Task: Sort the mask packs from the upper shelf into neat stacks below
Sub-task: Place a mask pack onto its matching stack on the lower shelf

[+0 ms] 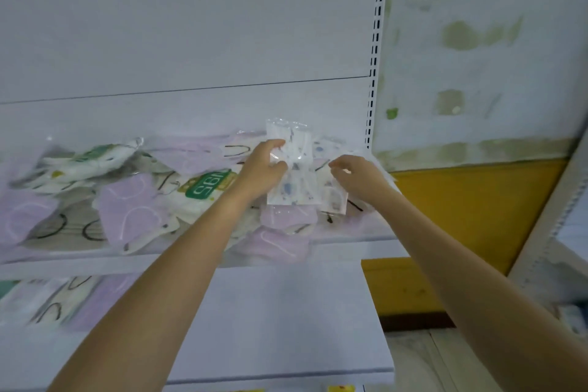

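While the left hand [264, 169] grips a white printed pack [291, 165], thumb in front and fingers curled round its left edge, the pack stands upright above the pile [133, 200] near the right end of the upper shelf [79, 264]. The right hand [356, 175] is just beside it, fingers curled toward the thumb. Whether it pinches the second printed pack [331, 197] lying under it cannot be told from this view.

Progress assessment: early stage. The upper shelf carries a loose, overlapping heap of lilac packs [130, 210], a green-labelled pack [206, 188] and others with black ear loops. They lie at mixed angles from the left end to the right, and no order is visible among them.

On the lower shelf [270, 328], a few packs [54, 302] show at the left end. They are blurred and partly hidden by the left forearm, so whether they form neat stacks cannot be judged.

Remaining work, as judged:
1. Carry the gripped pack down and place it with its kind.
2. Repeat for nearly every pack above.
3. Keep the printed, lilac and green-labelled types apart, as each appears to need its own stack.

The film wrappers look slippery, so each stack should be squared edge to edge to stop it sliding.
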A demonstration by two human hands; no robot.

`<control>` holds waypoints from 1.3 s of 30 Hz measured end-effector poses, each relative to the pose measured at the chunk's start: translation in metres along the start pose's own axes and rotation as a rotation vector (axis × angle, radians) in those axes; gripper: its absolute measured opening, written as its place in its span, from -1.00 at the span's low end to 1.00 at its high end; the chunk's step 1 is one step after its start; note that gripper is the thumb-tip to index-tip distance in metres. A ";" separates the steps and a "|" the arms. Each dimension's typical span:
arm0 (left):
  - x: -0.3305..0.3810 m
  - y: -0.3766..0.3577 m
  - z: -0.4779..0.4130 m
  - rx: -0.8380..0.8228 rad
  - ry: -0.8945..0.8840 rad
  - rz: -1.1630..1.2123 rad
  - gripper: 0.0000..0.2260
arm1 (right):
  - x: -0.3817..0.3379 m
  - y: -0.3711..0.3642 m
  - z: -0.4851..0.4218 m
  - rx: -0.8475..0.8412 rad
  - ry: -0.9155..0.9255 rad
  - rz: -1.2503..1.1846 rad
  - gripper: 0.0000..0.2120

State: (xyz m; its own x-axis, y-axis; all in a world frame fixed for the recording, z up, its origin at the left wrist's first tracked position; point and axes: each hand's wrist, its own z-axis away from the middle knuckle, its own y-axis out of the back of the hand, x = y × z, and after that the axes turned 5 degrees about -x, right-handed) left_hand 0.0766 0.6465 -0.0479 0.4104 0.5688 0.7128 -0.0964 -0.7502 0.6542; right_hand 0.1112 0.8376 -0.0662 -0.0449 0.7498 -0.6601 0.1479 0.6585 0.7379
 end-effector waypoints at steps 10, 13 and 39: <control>-0.030 0.010 -0.037 0.009 -0.010 -0.100 -0.51 | -0.006 -0.015 -0.081 0.061 -0.182 0.048 -0.56; -0.026 0.020 -0.044 0.105 -0.071 -0.042 -0.50 | -0.006 -0.021 -0.092 0.155 -0.190 0.105 -0.63; -0.025 -0.003 -0.058 0.176 -0.021 0.141 -0.46 | 0.027 -0.001 -0.066 0.216 -0.159 0.096 -0.57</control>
State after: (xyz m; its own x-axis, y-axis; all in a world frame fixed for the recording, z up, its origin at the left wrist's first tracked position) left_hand 0.0142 0.6543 -0.0526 0.4232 0.4483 0.7874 0.0047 -0.8701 0.4929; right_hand 0.0450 0.8613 -0.0753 0.1324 0.7775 -0.6148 0.3516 0.5431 0.7625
